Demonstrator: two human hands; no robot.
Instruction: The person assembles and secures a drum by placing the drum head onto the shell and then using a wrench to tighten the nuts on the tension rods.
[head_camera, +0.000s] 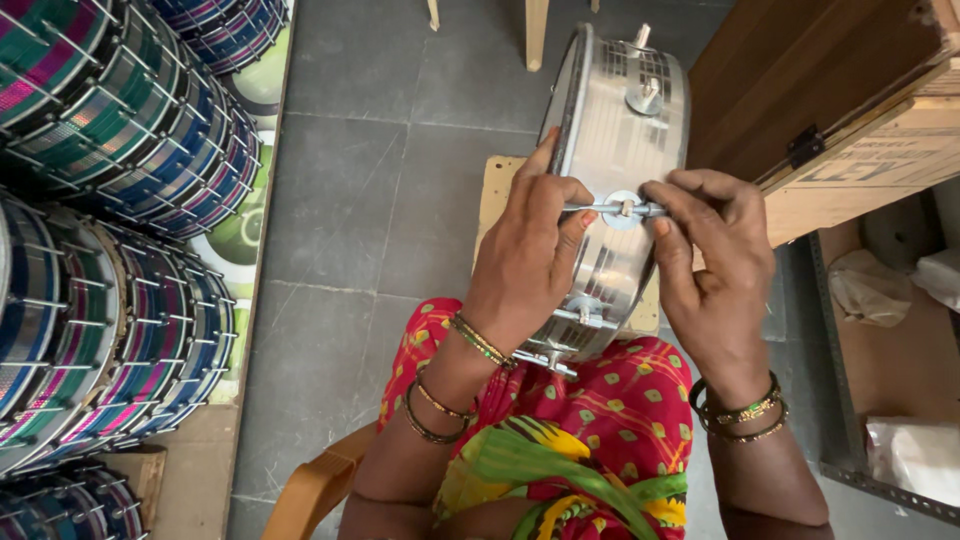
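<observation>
A shiny silver drum shell (615, 140) stands on its edge on my lap, resting against a small wooden board (500, 195). My left hand (525, 255) grips a thin metal tension rod (590, 208) at the shell's side. My right hand (710, 265) pinches the other end of the rod at a round metal lug (622, 210) on the shell. Both wrists wear bangles. More lugs (645, 95) sit further along the shell.
Stacks of finished drums (120, 200) with coloured striped shells fill the left side. A wooden crate (850, 110) stands at the upper right, with a metal tray (890, 360) holding plastic bags below it. Grey tiled floor (350, 200) lies between. Wooden stool legs (535, 30) show at the top.
</observation>
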